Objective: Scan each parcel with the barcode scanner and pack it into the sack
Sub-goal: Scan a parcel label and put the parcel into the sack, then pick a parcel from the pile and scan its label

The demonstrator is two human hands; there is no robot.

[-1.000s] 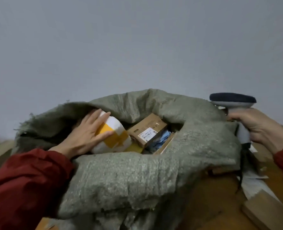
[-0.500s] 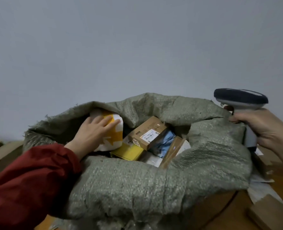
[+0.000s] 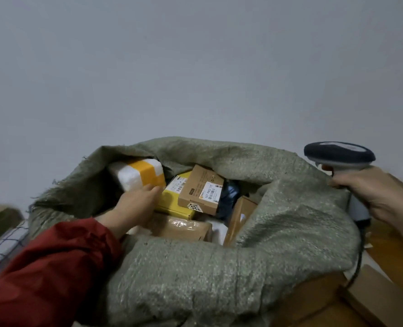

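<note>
Packing step, centre left of the frame. My left hand [image 3: 136, 204] lay inside the mouth of the sack [image 3: 219, 267], fingers nearly straight and gripping nothing, their tips pressed against the lower edge of the white and yellow parcel [image 3: 139, 174]. That parcel sat against the sack's upper-left wall, beside a yellow box [image 3: 172, 201] and a brown carton [image 3: 201, 190]. At the right edge, my right hand [image 3: 370, 192] was curled round the handle of the barcode scanner [image 3: 338, 153], outside the sack. The next move, as I judged it, called for seating this parcel and fetching another to scan.
</note>
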